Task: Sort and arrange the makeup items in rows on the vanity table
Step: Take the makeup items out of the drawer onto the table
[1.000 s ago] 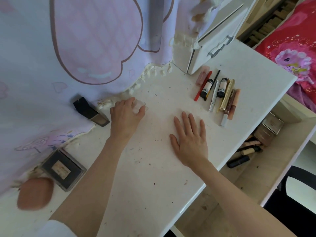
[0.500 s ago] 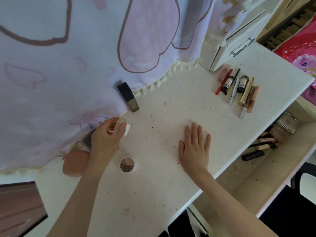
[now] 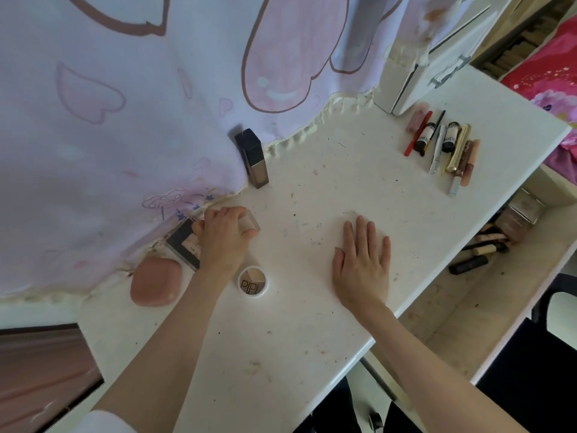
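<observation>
**Pale case in the left hand, right hand flat on the bench**

Translucent, pale small case (image 3: pixel 249 222) sits pinched in the left hand (image 3: pixel 222 237), fingers curled over it from above, at the left-middle of the white bench (image 3: pixel 312 323). Whether the case touches the surface cannot be told. Under the same hand's far-left side lies a square black compact (image 3: pixel 181 245), partly tucked beneath the edge of the lilac cloth (image 3: pixel 125 120). Just near of the wrist: a round white pot (image 3: pixel 253 282) with a tan lid face. Left of that, a pink sponge-shaped piece (image 3: pixel 155 282) at the cloth's hem. Farther off, a dark-capped foundation bottle (image 3: pixel 252 157) lies against the cloth.

Right hand (image 3: pixel 362 264) spread, palm down, flat on the bench, holding nothing.

Far right: a row of slim tubes and pencils (image 3: pixel 443 145) lying side by side, close to a white box (image 3: pixel 437 57). Below the right edge, an open drawer (image 3: pixel 487 245) with more tubes.
</observation>
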### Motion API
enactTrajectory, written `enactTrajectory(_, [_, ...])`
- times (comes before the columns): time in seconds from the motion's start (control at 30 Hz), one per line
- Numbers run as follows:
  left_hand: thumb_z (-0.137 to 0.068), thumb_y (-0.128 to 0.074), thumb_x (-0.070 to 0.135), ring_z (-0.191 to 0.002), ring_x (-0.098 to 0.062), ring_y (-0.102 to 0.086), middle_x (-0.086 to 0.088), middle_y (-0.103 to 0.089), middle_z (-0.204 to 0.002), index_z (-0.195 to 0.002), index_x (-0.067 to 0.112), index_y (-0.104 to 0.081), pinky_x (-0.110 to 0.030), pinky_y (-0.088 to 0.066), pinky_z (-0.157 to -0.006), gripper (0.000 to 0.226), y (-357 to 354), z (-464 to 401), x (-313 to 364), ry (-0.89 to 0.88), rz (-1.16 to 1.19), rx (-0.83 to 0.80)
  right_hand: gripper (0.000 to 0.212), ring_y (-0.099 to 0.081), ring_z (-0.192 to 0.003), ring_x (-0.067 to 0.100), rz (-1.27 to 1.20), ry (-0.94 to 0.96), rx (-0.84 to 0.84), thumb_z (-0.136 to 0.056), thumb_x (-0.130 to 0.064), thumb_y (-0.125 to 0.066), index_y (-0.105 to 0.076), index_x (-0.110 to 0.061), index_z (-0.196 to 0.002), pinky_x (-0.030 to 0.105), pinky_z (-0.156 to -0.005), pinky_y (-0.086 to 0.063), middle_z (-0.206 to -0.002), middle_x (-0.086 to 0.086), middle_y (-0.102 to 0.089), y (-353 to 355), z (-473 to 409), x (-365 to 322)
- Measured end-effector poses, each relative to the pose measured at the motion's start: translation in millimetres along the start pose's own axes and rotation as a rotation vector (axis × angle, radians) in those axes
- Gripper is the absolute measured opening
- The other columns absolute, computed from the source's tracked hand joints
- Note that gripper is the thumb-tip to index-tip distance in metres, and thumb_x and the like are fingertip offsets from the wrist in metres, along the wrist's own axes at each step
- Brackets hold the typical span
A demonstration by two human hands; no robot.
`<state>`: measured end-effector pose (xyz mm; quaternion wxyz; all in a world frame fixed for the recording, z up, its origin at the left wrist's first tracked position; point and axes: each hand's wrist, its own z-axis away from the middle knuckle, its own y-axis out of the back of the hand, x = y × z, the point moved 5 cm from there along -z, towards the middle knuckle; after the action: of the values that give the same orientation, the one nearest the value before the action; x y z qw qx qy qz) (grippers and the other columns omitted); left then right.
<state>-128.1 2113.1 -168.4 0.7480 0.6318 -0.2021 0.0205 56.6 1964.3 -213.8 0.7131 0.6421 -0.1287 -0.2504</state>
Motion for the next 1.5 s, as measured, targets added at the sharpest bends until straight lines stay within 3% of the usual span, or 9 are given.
enactTrajectory(0.17, [-0.08,-0.067,0.032,-0.117,-0.027,-0.042,-0.004,-0.054,-0.121,-0.109,0.021,-0.06,-0.042,-0.025,-0.089,0.032,0.8,-0.1,-2.0,-0.002,-0.011,-0.019,0.055,0.018,-0.144,0.019,0.038,-0.004,-0.02,-0.096,-0.039,-0.003,0.018,-0.02,-0.143,0.043,-0.114,0.017,-0.157,0.003,0.016,-2.5,-1.6,-0.1])
enactTrajectory(0.43, [-0.091,-0.053,0.032,-0.124,-0.034,-0.036,-0.015,-0.043,-0.135,-0.134,0.014,-0.041,-0.051,-0.029,-0.096,0.048,9.7,25.7,21.4,-0.077,-0.075,0.02,0.056,0.02,-0.143,0.02,0.046,0.039,-0.067,-0.098,-0.042,-0.004,0.018,-0.019,-0.143,0.044,-0.113,0.02,-0.156,0.004,0.018,-2.1,-3.8,-0.5])
enactTrajectory(0.63, [-0.09,-0.055,0.011,-0.109,-0.035,-0.051,-0.016,-0.054,-0.121,-0.129,0.006,-0.05,-0.049,-0.045,-0.087,0.04,-5.3,93.5,105.0,-0.369,0.129,0.086,0.054,0.007,-0.145,0.02,-0.017,0.254,-0.092,-0.1,-0.042,-0.018,-0.005,-0.025,-0.15,0.038,-0.112,0.019,-0.158,0.002,0.003,13.6,23.6,48.2])
enactTrajectory(0.83, [-0.083,-0.06,-0.001,-0.097,-0.028,-0.061,-0.012,-0.062,-0.109,-0.119,0.002,-0.058,-0.036,-0.053,-0.082,0.036,-53.1,155.2,212.6,-0.646,0.236,0.051,0.049,-0.014,-0.144,0.025,-0.12,0.097,0.0,-0.097,-0.024,-0.038,-0.03,-0.015,-0.145,0.044,-0.117,-0.007,-0.155,0.009,-0.022,32.8,52.5,162.1])
enactTrajectory(0.93, [-0.082,-0.063,0.002,-0.098,-0.021,-0.064,-0.008,-0.064,-0.11,-0.12,0.005,-0.059,-0.031,-0.055,-0.082,0.038,-97.5,186.9,247.3,-0.715,0.213,-0.09,0.043,-0.018,-0.143,0.024,0.101,0.028,-0.154,-0.096,-0.022,-0.041,-0.04,-0.014,-0.138,0.047,-0.115,-0.005,-0.151,0.009,-0.029,27.9,40.4,214.4])
enactTrajectory(1.07, [-0.095,-0.045,0.014,-0.136,-0.016,-0.032,-0.006,-0.03,-0.15,-0.146,0.012,-0.022,-0.026,-0.031,-0.109,0.056,-170.1,193.3,267.0,-0.643,0.014,-0.322,0.042,-0.029,-0.135,0.025,0.267,0.125,-0.312,-0.092,-0.015,-0.045,-0.044,-0.016,-0.134,0.049,-0.114,-0.005,-0.14,0.006,-0.043,13.3,1.9,254.9])
enactTrajectory(1.2, [-0.092,-0.041,0.006,-0.144,-0.024,0.0,-0.012,0.003,-0.156,-0.146,0.004,0.002,-0.033,-0.013,-0.117,0.069,-224.6,168.3,282.1,-0.587,-0.193,-0.39,0.044,-0.031,-0.133,0.028,0.32,0.191,-0.424,-0.09,-0.015,-0.049,-0.044,-0.014,-0.133,0.047,-0.114,-0.013,-0.138,0.01,-0.043,-8.8,-26.2,271.6])
enactTrajectory(1.4, [-0.091,-0.004,0.007,-0.141,-0.035,0.012,-0.022,0.008,-0.154,-0.144,-0.003,0.006,-0.042,0.017,-0.109,0.055,-263.7,127.0,300.8,-0.489,-0.396,-0.312,0.033,-0.04,-0.123,0.029,0.313,0.132,-0.409,-0.093,-0.012,-0.043,-0.05,-0.011,-0.126,0.041,-0.103,-0.028,-0.13,0.013,-0.047,-30.0,-50.2,287.4])
enactTrajectory(1.5, [-0.079,0.011,0.007,-0.142,-0.036,0.005,-0.022,0.001,-0.154,-0.144,-0.004,0.001,-0.044,0.012,-0.112,0.067,-269.9,127.9,299.8,-0.47,-0.417,-0.288,0.034,-0.039,-0.124,0.029,0.311,0.113,-0.432,-0.094,-0.012,-0.04,-0.049,-0.011,-0.127,0.04,-0.099,-0.03,-0.132,0.013,-0.045,-34.3,-58.6,288.1])
